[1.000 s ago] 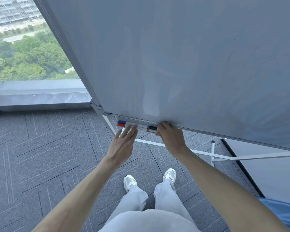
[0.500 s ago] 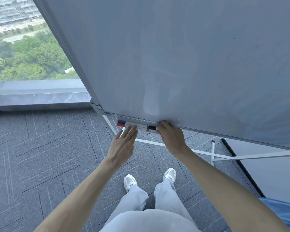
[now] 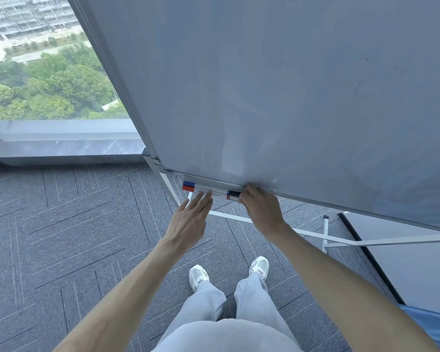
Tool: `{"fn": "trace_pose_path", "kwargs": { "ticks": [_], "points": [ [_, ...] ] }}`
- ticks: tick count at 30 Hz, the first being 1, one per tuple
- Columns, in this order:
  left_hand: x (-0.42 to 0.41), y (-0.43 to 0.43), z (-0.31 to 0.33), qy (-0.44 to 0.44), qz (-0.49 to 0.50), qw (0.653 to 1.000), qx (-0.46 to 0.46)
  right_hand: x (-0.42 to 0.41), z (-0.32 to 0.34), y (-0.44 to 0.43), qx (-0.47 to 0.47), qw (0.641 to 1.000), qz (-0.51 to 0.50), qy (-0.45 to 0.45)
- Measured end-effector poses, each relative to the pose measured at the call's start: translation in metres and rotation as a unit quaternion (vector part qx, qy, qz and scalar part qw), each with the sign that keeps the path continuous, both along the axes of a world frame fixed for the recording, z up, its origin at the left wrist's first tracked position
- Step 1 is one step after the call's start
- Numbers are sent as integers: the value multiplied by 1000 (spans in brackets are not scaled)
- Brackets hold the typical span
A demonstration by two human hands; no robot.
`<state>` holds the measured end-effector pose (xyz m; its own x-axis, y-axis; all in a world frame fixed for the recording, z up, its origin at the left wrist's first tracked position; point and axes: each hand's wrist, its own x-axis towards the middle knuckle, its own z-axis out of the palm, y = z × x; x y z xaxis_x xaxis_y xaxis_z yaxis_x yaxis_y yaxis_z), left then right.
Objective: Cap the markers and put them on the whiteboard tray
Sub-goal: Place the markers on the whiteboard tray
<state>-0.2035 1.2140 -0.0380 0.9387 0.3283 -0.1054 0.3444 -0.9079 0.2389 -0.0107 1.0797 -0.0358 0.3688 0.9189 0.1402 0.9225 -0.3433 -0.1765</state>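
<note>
Markers (image 3: 208,191): capped, lying in whiteboard tray (image 3: 214,181). Likely light, rigid, smooth; grip mid-barrel. Left hand (image 3: 188,222) open, flat below tray; right hand (image 3: 261,208) curled at markers' right end.

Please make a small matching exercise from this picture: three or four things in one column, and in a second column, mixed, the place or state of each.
Things:
1. left hand
2. right hand
3. markers
4. shoes

Places or states:
A. lying side by side on the whiteboard tray
B. on the grey carpet, under the board
C. open, fingers straight, tips at the markers' white barrels
D. curled at the markers' right end, by the black cap

Pairs: 1-C, 2-D, 3-A, 4-B
</note>
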Motion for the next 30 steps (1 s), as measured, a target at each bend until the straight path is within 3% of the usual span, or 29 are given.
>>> {"fn": "trace_pose_path", "kwargs": {
  "ticks": [13, 18, 25, 30],
  "points": [
    [-1, -1, -2, -10, 5, 1000, -15, -2, -2, 2, -16, 1000, 4, -10],
    [-3, -1, 1, -30, 4, 999, -11, -4, 3, -4, 28, 999, 16, -8],
    [11, -9, 14, -109, 10, 993, -37, -20, 16, -32, 76, 993, -75, 50],
    [25, -27, 23, -107, 41, 985, -131, -33, 22, -59, 71, 977, -159, 127]
  ]
}}
